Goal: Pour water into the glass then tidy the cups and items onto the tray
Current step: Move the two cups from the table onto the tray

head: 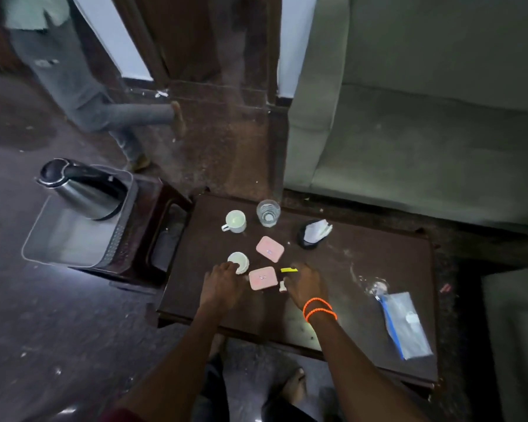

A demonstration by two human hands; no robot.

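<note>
Reaching: both my hands are low over the dark table [363,269], palms down.
Left hand [223,284]: fingertips touch the near rim of the white cup [240,261]; fingers are spread over it, not closed round it.
Right hand [305,284]: fingers curl down at a small white piece [282,286] and a yellow strip [288,270]; whether I am pinching either I cannot tell. Orange bands [319,309] circle that wrist.
Between hands: a pink packet [262,278] lies flat, just beside both sets of fingers.
12 o'clock: a second pink packet [269,248], then a handled white mug [235,221] and the glass [268,213] side by side near the far edge; the glass is clear with water low in it.
1 o'clock: a black holder [307,242] stuffed with white sachets.
3 to 4 o'clock: bare tabletop, then a clear pouch with a blue edge [406,325] near the right edge.
10 o'clock: the grey tray [73,248] sits on a separate stand off the table's left edge, well apart from the cups; a steel kettle [83,190] fills its far end, its near half bare.
Hard to make out: print on the packets is blurred; my fingers hide the cup's near side.
Beyond: a green sofa [424,117] borders the table's far right; someone's legs [104,111] stand at 11 o'clock.
</note>
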